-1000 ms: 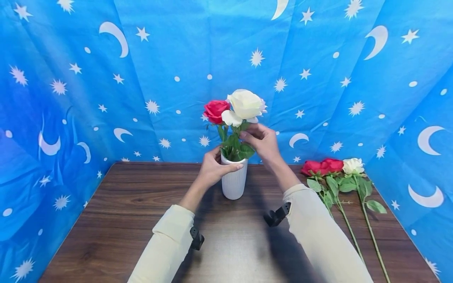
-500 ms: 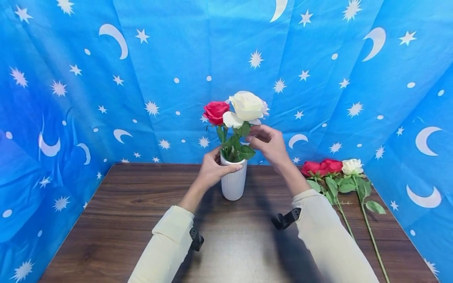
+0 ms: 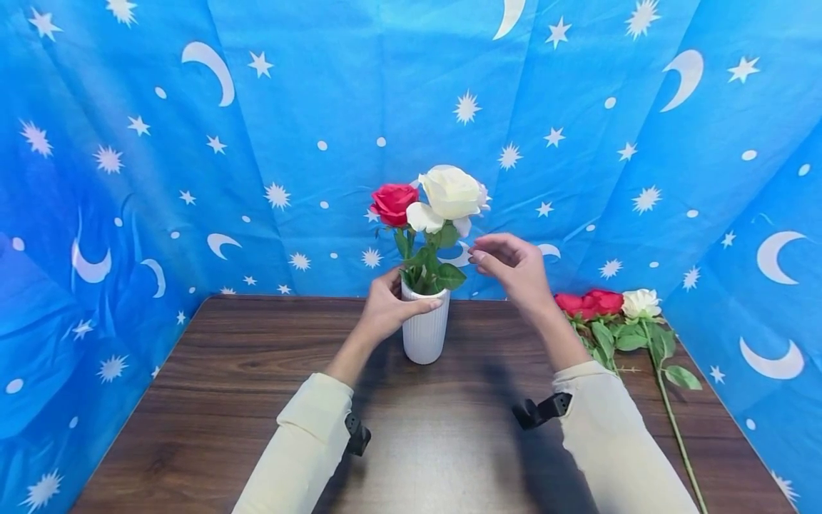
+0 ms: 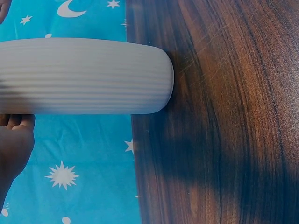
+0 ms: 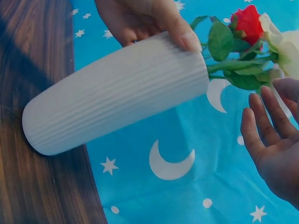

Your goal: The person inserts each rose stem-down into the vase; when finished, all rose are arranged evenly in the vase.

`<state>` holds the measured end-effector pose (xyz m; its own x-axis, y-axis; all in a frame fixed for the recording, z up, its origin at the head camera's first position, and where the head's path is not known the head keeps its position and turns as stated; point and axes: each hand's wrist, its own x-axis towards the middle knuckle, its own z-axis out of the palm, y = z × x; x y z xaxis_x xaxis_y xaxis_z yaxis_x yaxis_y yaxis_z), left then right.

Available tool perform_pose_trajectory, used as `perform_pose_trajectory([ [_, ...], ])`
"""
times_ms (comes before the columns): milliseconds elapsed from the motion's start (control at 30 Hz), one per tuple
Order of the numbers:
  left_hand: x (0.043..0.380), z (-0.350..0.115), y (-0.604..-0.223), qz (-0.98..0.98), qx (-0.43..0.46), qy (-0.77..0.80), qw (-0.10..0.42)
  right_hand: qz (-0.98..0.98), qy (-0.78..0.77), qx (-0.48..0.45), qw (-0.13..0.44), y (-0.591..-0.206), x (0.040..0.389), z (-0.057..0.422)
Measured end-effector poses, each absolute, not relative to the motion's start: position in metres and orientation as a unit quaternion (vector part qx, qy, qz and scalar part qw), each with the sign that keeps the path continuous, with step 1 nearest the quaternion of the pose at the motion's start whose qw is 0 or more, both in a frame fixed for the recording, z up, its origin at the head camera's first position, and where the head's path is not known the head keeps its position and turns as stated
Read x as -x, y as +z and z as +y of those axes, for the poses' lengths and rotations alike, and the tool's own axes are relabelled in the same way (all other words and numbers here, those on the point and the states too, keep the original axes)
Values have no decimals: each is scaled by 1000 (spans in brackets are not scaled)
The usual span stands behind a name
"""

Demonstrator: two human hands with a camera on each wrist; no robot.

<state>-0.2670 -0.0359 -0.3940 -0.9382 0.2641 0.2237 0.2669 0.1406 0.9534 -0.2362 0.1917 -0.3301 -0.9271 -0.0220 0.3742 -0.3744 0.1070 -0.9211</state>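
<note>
white vase (image 3: 425,334) upright on the desk (image 3: 257,350), gripped by the left hand (image 3: 387,308), with the right hand (image 3: 519,270) beside the blooms.
for the step in hand, adjusting the flowers, i judge it best to brace the vase near its rim, handle each flower low on its stem rather than by its petals, and keep the free fingers from snagging. the left hand's thumb lies across the front and its fingers round the side, so the vase sits within its grasp. the right hand, fingers loosely parted and pinching nothing i can see, hangs apart from the vase, to the right of its mouth and just below the white rose (image 3: 452,191). that bloom and the red rose (image 3: 394,205) stand in the vase; loose roses (image 3: 602,303) lie on the desk, at the right.
</note>
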Motion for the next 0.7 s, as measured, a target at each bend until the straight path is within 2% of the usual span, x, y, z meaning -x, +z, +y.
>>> perform_pose_trajectory([
  [267,268,-37,-395,-758,172,-630,-3,-717,665,-128,167,-334,219,218],
  [700,269,-36,-395,-757,171,-630,-8,-642,733,-125,186,-346,194,265],
])
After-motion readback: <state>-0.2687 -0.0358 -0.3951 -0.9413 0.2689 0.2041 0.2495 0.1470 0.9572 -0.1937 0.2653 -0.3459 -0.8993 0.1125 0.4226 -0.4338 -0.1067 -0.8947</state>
